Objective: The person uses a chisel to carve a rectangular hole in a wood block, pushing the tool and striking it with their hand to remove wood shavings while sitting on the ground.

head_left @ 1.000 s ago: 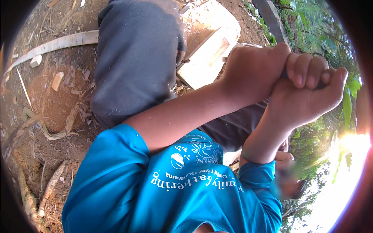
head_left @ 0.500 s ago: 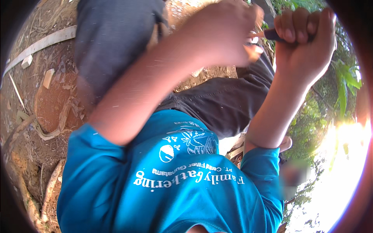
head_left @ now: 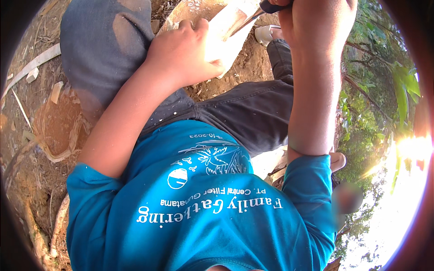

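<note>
Bare reddish dirt ground (head_left: 31,113), greenery at right. My left hand (head_left: 183,56) lies flat, fingers spread, on a pale split wood block (head_left: 224,27) btwn my knees. It looks stiff, heavy, rough; best held by its edges. My right hand (head_left: 316,25) is fisted round a dark-handled blade (head_left: 260,10), prob. a knife.

Head view, looking down: the left hand (head_left: 183,54) presses on a pale wooden block (head_left: 226,31) lying on bare earth. The right hand (head_left: 316,22) closes its grip on a dark-handled blade (head_left: 251,18), whose tip meets the block.
</note>
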Motion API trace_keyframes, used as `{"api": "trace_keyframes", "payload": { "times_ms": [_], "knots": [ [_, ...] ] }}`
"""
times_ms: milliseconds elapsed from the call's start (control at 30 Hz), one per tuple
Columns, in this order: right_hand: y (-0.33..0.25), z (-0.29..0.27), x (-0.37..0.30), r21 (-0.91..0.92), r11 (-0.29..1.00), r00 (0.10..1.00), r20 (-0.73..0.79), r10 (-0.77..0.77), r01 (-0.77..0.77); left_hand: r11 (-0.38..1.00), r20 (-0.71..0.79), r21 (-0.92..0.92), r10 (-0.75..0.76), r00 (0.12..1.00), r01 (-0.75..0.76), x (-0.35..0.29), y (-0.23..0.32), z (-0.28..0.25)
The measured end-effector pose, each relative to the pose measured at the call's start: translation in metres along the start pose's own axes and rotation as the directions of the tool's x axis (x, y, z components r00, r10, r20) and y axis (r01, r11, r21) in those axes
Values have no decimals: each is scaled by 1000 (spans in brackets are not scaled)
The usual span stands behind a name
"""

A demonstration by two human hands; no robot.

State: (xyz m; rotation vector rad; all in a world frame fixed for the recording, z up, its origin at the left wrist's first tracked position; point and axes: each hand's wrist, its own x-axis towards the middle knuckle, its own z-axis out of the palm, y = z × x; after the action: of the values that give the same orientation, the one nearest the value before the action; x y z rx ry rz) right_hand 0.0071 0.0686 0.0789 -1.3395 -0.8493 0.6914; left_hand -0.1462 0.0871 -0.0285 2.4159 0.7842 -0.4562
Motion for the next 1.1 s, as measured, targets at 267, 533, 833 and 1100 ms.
{"api": "trace_keyframes", "payload": {
  "times_ms": [267, 533, 833, 1100],
  "knots": [
    [10, -1, 3, 23, 1000, 1000, 11, 15, -15, 997, -119, -72, 34, 992, -43, -1, -3, 16],
    [12, 2, 2, -69, 997, 999, 14, 48, -46, 995, -159, -70, 53, 986, -64, 0, -3, 22],
    [24, -7, -8, -7, 999, 997, -64, 49, -49, 994, -82, -110, -10, 997, 1, 1, 1, 17],
    [24, -44, -32, 169, 973, 918, -338, 207, -158, 997, -66, -74, -31, 997, 26, 0, 3, 15]
  ]
}}
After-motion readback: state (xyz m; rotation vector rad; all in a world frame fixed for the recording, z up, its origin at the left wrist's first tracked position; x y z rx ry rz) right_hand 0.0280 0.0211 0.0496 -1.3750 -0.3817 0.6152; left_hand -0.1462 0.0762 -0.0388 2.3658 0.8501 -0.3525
